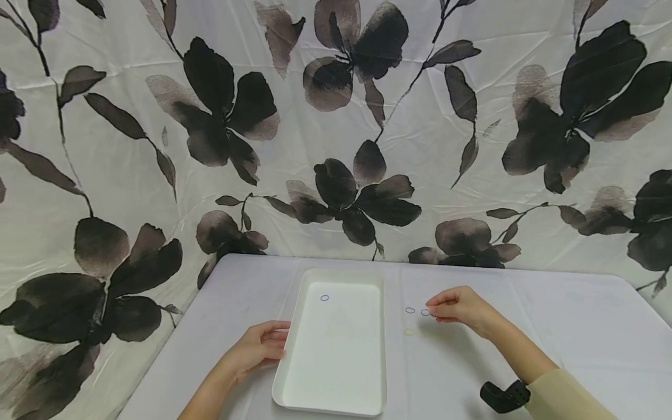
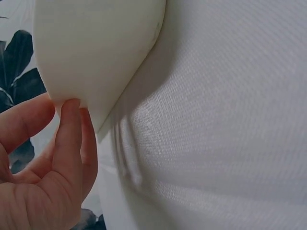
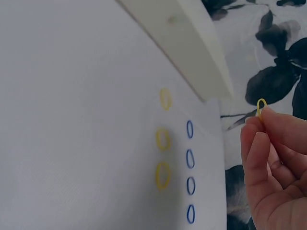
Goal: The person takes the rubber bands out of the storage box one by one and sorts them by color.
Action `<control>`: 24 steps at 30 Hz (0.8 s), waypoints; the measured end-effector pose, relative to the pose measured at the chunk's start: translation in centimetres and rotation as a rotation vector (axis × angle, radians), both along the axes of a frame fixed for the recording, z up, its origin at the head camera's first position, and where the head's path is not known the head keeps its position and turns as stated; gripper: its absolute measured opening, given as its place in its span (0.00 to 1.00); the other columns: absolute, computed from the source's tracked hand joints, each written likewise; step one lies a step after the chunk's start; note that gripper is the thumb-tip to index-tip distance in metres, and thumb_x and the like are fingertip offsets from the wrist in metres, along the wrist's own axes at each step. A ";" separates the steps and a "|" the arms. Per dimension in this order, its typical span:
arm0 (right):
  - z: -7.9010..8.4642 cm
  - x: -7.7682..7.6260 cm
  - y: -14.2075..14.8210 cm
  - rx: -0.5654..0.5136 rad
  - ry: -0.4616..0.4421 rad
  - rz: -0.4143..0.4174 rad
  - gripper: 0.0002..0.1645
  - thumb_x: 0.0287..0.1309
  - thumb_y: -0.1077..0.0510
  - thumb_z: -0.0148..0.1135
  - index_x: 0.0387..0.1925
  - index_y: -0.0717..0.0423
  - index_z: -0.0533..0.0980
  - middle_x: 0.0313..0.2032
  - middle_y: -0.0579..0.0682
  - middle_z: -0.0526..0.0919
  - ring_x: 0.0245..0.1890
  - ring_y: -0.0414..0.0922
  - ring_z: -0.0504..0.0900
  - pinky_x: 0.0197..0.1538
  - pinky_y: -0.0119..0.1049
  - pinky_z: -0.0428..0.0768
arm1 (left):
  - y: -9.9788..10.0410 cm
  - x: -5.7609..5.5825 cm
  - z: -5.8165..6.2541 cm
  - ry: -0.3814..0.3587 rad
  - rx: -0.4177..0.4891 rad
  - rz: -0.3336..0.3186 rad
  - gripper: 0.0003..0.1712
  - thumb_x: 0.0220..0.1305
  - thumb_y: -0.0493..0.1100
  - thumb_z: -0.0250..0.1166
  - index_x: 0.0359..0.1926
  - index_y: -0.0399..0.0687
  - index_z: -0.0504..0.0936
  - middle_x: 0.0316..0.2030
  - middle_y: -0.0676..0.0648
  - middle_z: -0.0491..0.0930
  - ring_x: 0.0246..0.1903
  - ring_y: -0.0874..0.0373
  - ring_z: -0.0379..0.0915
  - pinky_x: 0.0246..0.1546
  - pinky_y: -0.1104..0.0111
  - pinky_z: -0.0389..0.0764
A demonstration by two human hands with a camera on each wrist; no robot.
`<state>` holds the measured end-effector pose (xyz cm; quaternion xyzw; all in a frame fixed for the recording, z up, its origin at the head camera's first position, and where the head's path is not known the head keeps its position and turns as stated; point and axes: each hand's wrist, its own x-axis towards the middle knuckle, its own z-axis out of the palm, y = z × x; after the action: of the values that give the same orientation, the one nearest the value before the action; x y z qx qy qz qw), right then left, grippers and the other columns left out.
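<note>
In the right wrist view, my right hand [image 3: 278, 167] pinches a small yellow rubber band [image 3: 261, 99] between thumb and index fingertip, held up off the cloth. The head view shows this right hand [image 1: 464, 309] to the right of a white tray [image 1: 381, 344], over the table. The left hand [image 1: 259, 348] grips the tray's left edge, with fingers at the rim and thumb on the outer wall, as the left wrist view shows of that hand [image 2: 62, 158]. A blue rubber band [image 1: 324, 301] lies inside the tray, near its far left corner.
Several blue rubber bands [image 3: 187, 129] lie in a row on the white cloth, beside three yellow rubber bands [image 3: 157, 139]. A black device [image 1: 504, 398] is strapped at the right wrist. Behind the table [image 1: 577, 326] hangs a flower-patterned curtain [image 1: 294, 134].
</note>
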<state>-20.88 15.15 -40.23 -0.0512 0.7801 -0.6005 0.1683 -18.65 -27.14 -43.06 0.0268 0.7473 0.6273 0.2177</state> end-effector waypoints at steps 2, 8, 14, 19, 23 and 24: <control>-0.3 0.2 0.4 0.009 0.008 0.004 0.20 0.53 0.66 0.63 0.44 0.80 0.73 0.33 0.53 0.84 0.32 0.41 0.81 0.39 0.34 0.81 | 0.0 0.0 0.0 0.004 -0.001 -0.002 0.37 0.48 0.25 0.63 0.61 0.25 0.62 0.49 0.34 0.73 0.42 0.52 0.76 0.39 0.62 0.80; -1.1 0.7 1.5 0.027 0.016 0.012 0.20 0.53 0.66 0.63 0.43 0.80 0.74 0.35 0.57 0.84 0.32 0.40 0.81 0.39 0.34 0.81 | -0.1 -0.1 0.0 0.007 0.000 -0.007 0.37 0.48 0.26 0.63 0.62 0.26 0.62 0.49 0.35 0.73 0.43 0.52 0.76 0.40 0.62 0.80; -1.6 1.2 2.2 0.069 0.004 -0.017 0.19 0.53 0.66 0.63 0.42 0.80 0.74 0.35 0.56 0.84 0.31 0.39 0.81 0.38 0.34 0.81 | 0.0 0.0 0.0 0.008 -0.015 -0.004 0.37 0.48 0.26 0.62 0.62 0.27 0.62 0.49 0.35 0.73 0.42 0.53 0.76 0.40 0.62 0.80; -2.1 1.5 2.8 0.087 -0.008 -0.054 0.19 0.53 0.65 0.64 0.42 0.78 0.75 0.34 0.55 0.84 0.32 0.40 0.81 0.38 0.34 0.81 | 0.1 -0.1 0.1 0.008 -0.015 -0.001 0.37 0.48 0.26 0.63 0.62 0.26 0.62 0.49 0.35 0.73 0.42 0.53 0.76 0.40 0.62 0.80; -2.6 1.8 3.3 0.110 -0.009 -0.071 0.17 0.52 0.65 0.65 0.40 0.78 0.76 0.33 0.53 0.84 0.30 0.39 0.80 0.37 0.33 0.81 | 0.1 0.0 0.1 -0.003 -0.007 0.001 0.37 0.48 0.25 0.62 0.62 0.26 0.62 0.49 0.34 0.73 0.41 0.53 0.76 0.40 0.62 0.80; -2.7 1.9 3.4 0.120 -0.007 -0.074 0.17 0.52 0.65 0.65 0.39 0.77 0.76 0.33 0.53 0.84 0.30 0.38 0.80 0.37 0.33 0.81 | 0.1 0.0 0.1 -0.003 -0.007 -0.001 0.37 0.48 0.25 0.62 0.62 0.26 0.62 0.49 0.34 0.73 0.41 0.53 0.76 0.40 0.62 0.80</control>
<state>-18.96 18.59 -42.97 -0.0098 0.8154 -0.5587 0.1515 -18.68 -26.99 -42.96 0.0256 0.7492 0.6245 0.2193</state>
